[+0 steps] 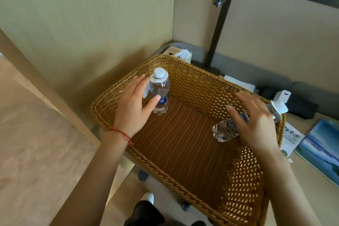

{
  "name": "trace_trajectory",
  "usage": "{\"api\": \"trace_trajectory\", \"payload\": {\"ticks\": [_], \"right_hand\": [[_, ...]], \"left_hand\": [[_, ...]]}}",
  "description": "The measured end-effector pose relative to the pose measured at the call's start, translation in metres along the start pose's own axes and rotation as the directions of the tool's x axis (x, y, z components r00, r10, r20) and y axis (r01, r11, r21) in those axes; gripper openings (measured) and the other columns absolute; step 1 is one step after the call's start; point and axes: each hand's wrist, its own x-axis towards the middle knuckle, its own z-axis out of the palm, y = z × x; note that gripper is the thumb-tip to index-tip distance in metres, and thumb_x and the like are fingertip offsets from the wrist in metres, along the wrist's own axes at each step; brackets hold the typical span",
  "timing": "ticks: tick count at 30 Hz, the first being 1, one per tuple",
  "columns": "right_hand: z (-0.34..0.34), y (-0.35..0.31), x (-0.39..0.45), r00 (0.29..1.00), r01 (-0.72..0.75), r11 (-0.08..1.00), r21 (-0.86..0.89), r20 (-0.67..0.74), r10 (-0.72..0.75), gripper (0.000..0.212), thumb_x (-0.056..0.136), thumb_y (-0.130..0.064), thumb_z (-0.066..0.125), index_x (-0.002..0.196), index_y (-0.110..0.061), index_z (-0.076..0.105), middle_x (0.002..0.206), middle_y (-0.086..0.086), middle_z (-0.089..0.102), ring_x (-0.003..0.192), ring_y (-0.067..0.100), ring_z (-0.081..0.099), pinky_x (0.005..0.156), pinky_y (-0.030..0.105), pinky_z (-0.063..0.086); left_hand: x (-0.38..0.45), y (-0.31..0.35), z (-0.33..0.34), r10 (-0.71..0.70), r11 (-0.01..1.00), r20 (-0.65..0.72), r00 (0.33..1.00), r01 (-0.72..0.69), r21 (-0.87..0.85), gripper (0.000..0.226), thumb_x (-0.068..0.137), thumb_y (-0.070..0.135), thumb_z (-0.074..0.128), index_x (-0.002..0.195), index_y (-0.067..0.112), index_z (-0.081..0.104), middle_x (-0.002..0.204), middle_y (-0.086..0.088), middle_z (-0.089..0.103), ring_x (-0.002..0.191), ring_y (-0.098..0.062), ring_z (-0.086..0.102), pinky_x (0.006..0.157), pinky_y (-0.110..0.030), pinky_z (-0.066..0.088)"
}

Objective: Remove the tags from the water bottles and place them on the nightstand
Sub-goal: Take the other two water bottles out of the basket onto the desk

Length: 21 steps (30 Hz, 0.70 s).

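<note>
Item: wicker basket, frame centre. Left hand, fingers spread wide, is closing on upright bottle; right hand is gripping tilted bottle, right. Both tags are remaining at necks; advice: steady body, then slip each tag off.

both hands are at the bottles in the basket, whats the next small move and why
Probably close both hands and lift. The left hand is open around the upright bottle, thumb touching it, while the right hand lies over the tilted bottle leaning against the wicker basket wall. Both bottles still wear white tags at the neck, which would be easier to pull off outside the basket.
</note>
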Motion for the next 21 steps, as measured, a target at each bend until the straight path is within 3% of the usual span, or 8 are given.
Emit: {"api": "trace_trajectory", "payload": {"ticks": [5, 10, 14, 21], "right_hand": [[0.016, -0.016, 0.027, 1.000, -0.016, 0.994, -0.105, -0.024, 0.014, 0.046, 0.087, -0.031, 0.057, 0.125, -0.006, 0.052, 0.130, 0.014, 0.055, 0.122, 0.027, 0.048, 0.098, 0.034, 0.034], [0.024, -0.022, 0.033, 0.997, -0.074, 0.982, -0.176, -0.008, 0.074, 0.054, 0.085, -0.042, 0.046, 0.128, -0.009, 0.050, 0.133, 0.013, 0.052, 0.124, 0.027, 0.046, 0.099, 0.042, 0.037], [0.024, -0.021, 0.028, 0.988, -0.156, 0.962, -0.226, -0.049, 0.149, 0.056, 0.085, -0.045, 0.044, 0.129, -0.011, 0.048, 0.134, 0.012, 0.051, 0.124, 0.027, 0.047, 0.098, 0.044, 0.040], [0.018, -0.017, 0.020, 0.964, -0.258, 0.945, -0.203, -0.117, 0.238, 0.057, 0.083, -0.047, 0.043, 0.128, -0.011, 0.049, 0.134, 0.010, 0.051, 0.123, 0.027, 0.047, 0.094, 0.048, 0.043]], "left_hand": [[0.049, -0.026, 0.010, 0.047, 0.996, 0.071, 0.996, -0.041, -0.084, 0.052, 0.086, 0.030, 0.058, 0.130, 0.007, 0.045, 0.139, -0.011, 0.046, 0.129, -0.023, 0.039, 0.103, -0.025, 0.024], [0.084, -0.042, 0.024, 0.077, 0.974, 0.171, 0.982, -0.037, -0.224, 0.053, 0.083, 0.029, 0.062, 0.130, 0.010, 0.047, 0.136, -0.008, 0.050, 0.124, -0.020, 0.046, 0.098, -0.019, 0.031], [0.097, -0.048, 0.035, 0.120, 0.956, 0.198, 0.973, -0.060, -0.289, 0.045, 0.079, 0.025, 0.068, 0.120, 0.010, 0.056, 0.124, -0.008, 0.060, 0.105, -0.006, 0.048, 0.077, 0.008, 0.029], [0.109, -0.050, 0.048, 0.091, 0.939, 0.184, 0.979, -0.022, -0.343, 0.035, 0.071, 0.025, 0.075, 0.102, 0.010, 0.067, 0.100, -0.007, 0.070, 0.090, -0.011, 0.058, 0.070, -0.011, 0.038]]}}
